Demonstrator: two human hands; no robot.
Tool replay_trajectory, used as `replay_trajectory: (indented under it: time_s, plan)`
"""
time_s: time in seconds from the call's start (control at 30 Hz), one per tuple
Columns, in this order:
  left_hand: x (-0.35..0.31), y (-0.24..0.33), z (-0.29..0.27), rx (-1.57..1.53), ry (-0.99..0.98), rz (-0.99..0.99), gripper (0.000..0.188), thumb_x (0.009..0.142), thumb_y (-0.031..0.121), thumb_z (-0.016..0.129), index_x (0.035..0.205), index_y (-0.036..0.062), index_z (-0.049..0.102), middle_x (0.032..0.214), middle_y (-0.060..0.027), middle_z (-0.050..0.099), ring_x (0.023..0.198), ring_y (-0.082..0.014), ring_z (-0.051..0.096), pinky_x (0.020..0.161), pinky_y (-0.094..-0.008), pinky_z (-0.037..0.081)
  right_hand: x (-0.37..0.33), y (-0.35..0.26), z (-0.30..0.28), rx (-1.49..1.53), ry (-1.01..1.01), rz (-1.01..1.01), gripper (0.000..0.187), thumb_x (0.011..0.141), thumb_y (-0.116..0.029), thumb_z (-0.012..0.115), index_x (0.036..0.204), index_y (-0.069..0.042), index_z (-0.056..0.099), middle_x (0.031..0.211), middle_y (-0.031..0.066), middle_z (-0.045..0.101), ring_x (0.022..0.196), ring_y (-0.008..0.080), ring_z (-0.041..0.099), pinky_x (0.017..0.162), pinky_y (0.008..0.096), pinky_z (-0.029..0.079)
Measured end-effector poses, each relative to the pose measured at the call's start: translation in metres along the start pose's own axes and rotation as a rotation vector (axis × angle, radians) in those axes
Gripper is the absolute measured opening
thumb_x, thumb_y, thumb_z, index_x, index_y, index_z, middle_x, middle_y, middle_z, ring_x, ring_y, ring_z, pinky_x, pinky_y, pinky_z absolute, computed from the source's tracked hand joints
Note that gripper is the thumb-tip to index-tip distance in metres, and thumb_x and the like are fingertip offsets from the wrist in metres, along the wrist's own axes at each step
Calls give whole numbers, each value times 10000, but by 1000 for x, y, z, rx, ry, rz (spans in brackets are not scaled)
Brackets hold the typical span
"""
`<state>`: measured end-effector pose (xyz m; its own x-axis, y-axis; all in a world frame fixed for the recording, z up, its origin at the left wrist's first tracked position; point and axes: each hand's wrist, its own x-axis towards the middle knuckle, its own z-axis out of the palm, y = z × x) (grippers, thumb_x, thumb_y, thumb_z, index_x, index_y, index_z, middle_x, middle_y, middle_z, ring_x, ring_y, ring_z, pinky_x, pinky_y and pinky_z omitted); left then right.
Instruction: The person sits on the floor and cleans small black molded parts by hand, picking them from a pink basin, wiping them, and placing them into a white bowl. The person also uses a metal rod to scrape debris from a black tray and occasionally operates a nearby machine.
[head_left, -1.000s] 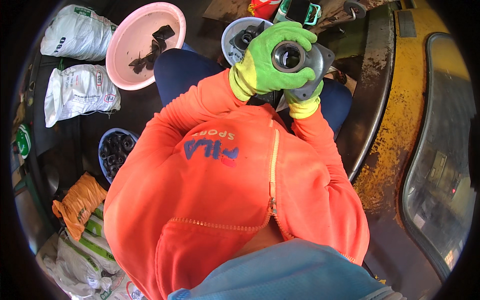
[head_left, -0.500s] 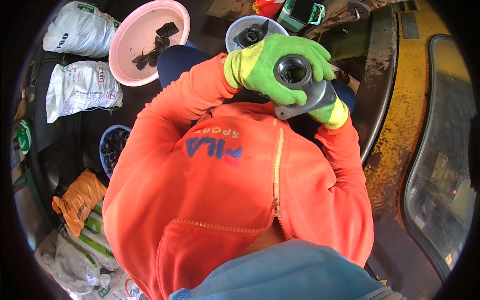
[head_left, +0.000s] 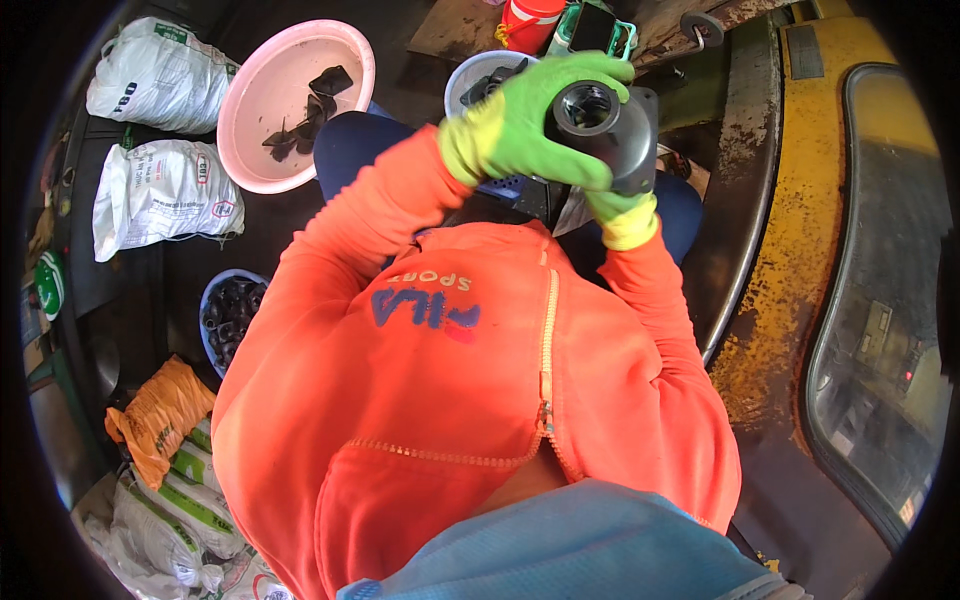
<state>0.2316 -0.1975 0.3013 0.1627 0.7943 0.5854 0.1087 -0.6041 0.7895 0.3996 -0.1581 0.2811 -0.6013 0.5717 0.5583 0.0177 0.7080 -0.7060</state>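
Observation:
In both gloved hands is a black flanged part with a round open collar point(head_left: 588, 107) and a wider body with a corner hole. My left hand point(head_left: 525, 125), in a green glove with a yellow cuff, closes around the collar, thumb on the near side and fingers on the far side. My right hand point(head_left: 612, 205) comes up from below against the part's near end, its fingers hidden behind it. Beyond my left hand, a pale blue basin point(head_left: 455, 98) holds more black parts point(head_left: 485, 85).
At the left stand a pink basin point(head_left: 232, 125) with dark pieces, white sacks point(head_left: 165, 75), a blue tub point(head_left: 207, 335) of small black parts and an orange bag point(head_left: 165, 415). A red container point(head_left: 530, 25) is at the far side. Rusty yellow machinery point(head_left: 775, 330) borders the right.
The black part has moved slightly away from me and turned, so its body now points up and right. Both hands moved with it; my right hand shifted left.

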Motion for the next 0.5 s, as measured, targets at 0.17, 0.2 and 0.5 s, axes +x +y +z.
replay_trajectory:
  time_s: [0.17, 0.2, 0.5]
  plan:
    - [-20, -3, 33, 11, 261, 87, 503, 638, 118, 840, 1086, 48, 622, 1181, -127, 642, 1080, -255, 601, 907, -374, 487, -7, -15, 17, 179, 57, 227, 482, 797, -156, 719, 1218, -15, 531, 1130, 112, 613, 1049, 219, 612, 877, 330, 502]
    - [-21, -3, 32, -21, 265, 83, 490, 641, 121, 839, 1076, 49, 627, 1176, -127, 644, 1074, -258, 604, 902, -376, 490, -8, -17, 17, 207, 64, 236, 489, 790, -168, 726, 1214, -11, 537, 1122, 114, 617, 1043, 222, 613, 877, 332, 500]
    - [-8, 14, 10, -112, -93, 197, 411, 643, 152, 838, 1001, 50, 664, 1067, -106, 677, 974, -246, 654, 843, -358, 530, -14, -14, -23, -113, -409, -139, 603, 666, -258, 826, 1187, -49, 605, 1155, 114, 637, 1051, 276, 621, 900, 386, 493]
